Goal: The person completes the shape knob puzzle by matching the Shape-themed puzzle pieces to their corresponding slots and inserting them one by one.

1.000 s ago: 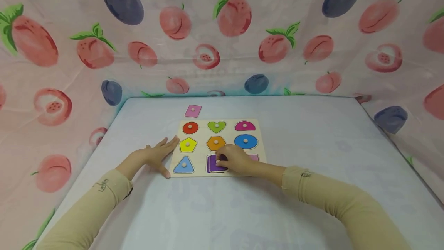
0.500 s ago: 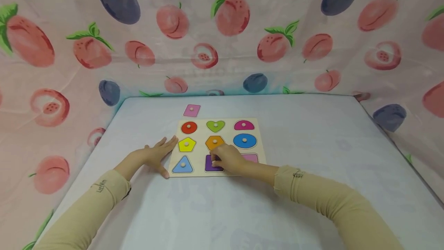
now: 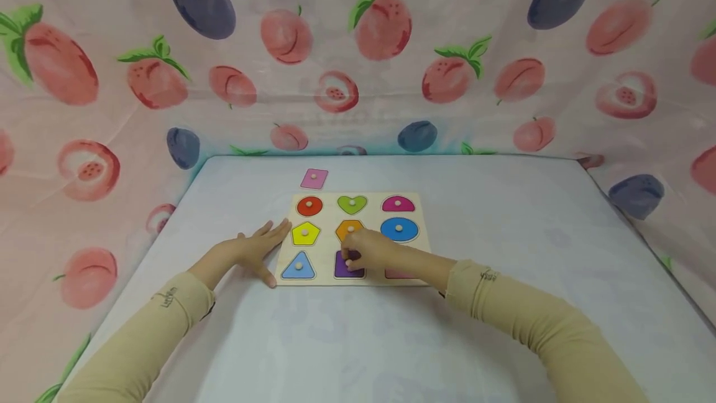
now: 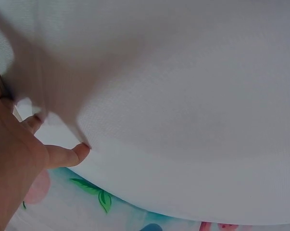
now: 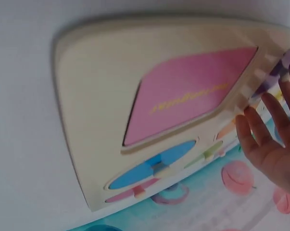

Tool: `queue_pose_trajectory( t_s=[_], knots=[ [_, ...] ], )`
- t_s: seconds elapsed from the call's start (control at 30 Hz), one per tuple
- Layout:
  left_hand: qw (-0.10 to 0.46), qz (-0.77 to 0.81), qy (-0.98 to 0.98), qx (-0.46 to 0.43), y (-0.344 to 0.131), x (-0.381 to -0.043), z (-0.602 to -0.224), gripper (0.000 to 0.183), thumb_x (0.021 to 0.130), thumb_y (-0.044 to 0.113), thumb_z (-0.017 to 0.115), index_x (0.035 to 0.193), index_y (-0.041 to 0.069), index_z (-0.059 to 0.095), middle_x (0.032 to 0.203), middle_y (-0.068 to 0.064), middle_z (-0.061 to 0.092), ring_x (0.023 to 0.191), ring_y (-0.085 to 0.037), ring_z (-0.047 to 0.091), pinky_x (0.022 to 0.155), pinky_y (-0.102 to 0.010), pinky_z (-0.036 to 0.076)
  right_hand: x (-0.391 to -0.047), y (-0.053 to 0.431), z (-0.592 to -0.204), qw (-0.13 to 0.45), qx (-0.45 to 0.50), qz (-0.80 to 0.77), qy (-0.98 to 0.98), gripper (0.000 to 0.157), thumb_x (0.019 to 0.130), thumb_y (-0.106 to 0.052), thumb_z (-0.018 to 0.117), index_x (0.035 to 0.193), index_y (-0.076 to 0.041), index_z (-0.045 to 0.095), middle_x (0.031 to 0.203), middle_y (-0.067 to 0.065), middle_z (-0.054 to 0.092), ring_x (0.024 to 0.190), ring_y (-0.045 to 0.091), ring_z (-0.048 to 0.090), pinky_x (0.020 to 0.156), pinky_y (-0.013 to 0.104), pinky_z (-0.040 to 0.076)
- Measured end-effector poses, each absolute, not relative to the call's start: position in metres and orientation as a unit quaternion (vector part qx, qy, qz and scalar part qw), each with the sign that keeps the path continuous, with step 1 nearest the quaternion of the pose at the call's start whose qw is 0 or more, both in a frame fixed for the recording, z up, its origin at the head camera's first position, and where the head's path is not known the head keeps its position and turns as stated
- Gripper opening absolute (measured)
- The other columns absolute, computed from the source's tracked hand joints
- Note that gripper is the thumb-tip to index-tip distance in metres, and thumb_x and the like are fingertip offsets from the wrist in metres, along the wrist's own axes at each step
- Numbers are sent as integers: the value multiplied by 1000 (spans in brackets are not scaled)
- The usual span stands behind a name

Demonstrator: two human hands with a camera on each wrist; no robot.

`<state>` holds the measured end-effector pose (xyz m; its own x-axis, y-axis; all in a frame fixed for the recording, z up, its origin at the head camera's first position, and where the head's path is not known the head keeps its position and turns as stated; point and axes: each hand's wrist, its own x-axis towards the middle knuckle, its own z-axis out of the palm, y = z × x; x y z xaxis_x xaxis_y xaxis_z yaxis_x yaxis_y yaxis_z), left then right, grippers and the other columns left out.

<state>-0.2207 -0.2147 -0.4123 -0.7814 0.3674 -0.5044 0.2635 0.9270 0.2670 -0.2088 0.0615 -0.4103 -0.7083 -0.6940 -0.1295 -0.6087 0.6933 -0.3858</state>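
Observation:
A pale wooden shape puzzle board [image 3: 324, 275] lies flat on the table. My right hand [image 3: 371, 250] pinches the small knob of the purple square puzzle piece [image 3: 342, 271], which sits squarely over its slot in the front row's middle. My left hand [image 3: 257, 252] rests against the board's left edge, its fingers straight and spread, thumb near the front corner. Beyond the board lies a pink puzzle piece with a knob [image 3: 314, 179]. In the right wrist view, the pink rectangular slot [image 5: 188, 96] holds no piece and shows yellow lettering.
Knobbed pieces fill the other slots, among them the blue triangle [image 3: 298, 268], yellow pentagon [image 3: 304, 239], red circle [image 3: 309, 211] and blue oval [image 3: 405, 236]. White cloth covers the table [image 3: 503, 204]. Fruit-printed cloth [image 3: 386, 98] rises behind and at both sides.
The purple square sat off its slot, showing purple beneath; it has shifted left and now lines up. My right wrist is slightly higher. My left hand stays put.

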Motion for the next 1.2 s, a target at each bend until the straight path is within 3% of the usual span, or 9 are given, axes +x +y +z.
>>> queue_pose_trajectory(
  t_s=[0.17, 0.7, 0.97, 1.2],
  knots=[
    [286, 92, 939, 169, -214, -219, -411, 127, 62, 44, 84, 153, 15, 1, 160, -10, -3, 145, -39, -6, 101, -78, 4, -214, 60, -403, 171, -359, -133, 908, 17, 85, -21, 70, 100, -12, 69, 96, -2, 67, 97, 13, 58, 95, 30, 48],
    [283, 85, 941, 166, -216, -221, -415, 128, 61, 47, 83, 153, 17, 0, 161, -7, -5, 146, -37, -7, 101, -78, 4, -234, 59, -388, 233, -371, -163, 884, 23, 85, -21, 70, 107, -14, 69, 110, -1, 65, 97, 15, 55, 92, 31, 48],
    [281, 83, 942, 165, -213, -223, -420, 127, 62, 47, 83, 153, 18, 0, 161, -6, -5, 146, -36, -7, 102, -77, 6, -245, 57, -388, 198, -394, -195, 876, 20, 88, -13, 66, 108, -8, 69, 107, 3, 70, 100, 19, 61, 93, 30, 50],
    [283, 79, 943, 155, -214, -221, -416, 126, 62, 45, 83, 153, 17, 0, 161, -7, -4, 146, -37, -7, 102, -77, 5, -261, 44, -383, 160, -381, -214, 885, 22, 90, -15, 65, 110, -7, 67, 108, 4, 68, 106, 23, 60, 93, 34, 50]
  ],
)
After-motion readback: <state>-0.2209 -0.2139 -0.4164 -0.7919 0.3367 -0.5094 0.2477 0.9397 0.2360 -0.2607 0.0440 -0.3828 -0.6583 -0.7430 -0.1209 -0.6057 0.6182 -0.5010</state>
